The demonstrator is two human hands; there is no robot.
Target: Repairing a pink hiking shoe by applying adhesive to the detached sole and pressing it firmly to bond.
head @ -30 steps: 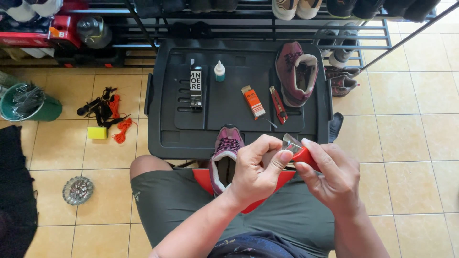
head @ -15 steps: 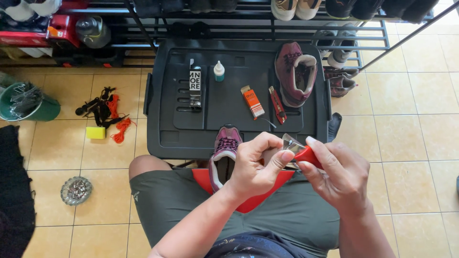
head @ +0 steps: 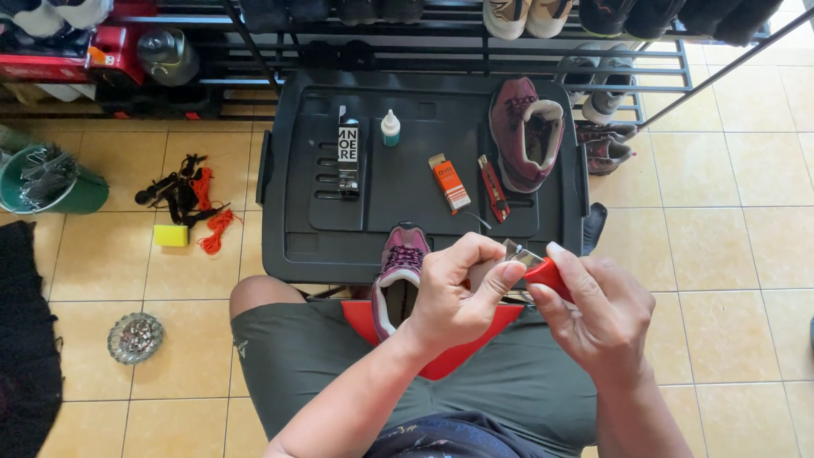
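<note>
Over the lap, above the green shorts [head: 356, 365]: both hands work close together at a small red-handled tool
Left hand [head: 454, 297]: fingers curled shut, thumb and forefinger pinched at the tool's metal tip; what exactly they pinch is too small to tell
Right hand [head: 606, 318]: fingers clamped round the red tool [head: 543, 273], forefinger laid along its top
Shoe on lap [head: 397, 280]: maroon with a pale lining, toe pointing away, resting on a red cloth [head: 449, 348], just beside the left hand
Black tray [head: 398, 229]: holds a second maroon shoe [head: 526, 131], an orange box [head: 449, 182], a red cutter [head: 493, 188], a small glue bottle [head: 389, 128] and a black-and-white carton [head: 348, 161]
Floor, left side: yellow sponge [head: 170, 235], orange cord [head: 212, 229], green bucket [head: 51, 182]
Risk: the metal tip sits right against the left fingertips, so a slip or a hard push could well nick a finger; the shoe lies loose on the cloth and may slide off the knee
</note>
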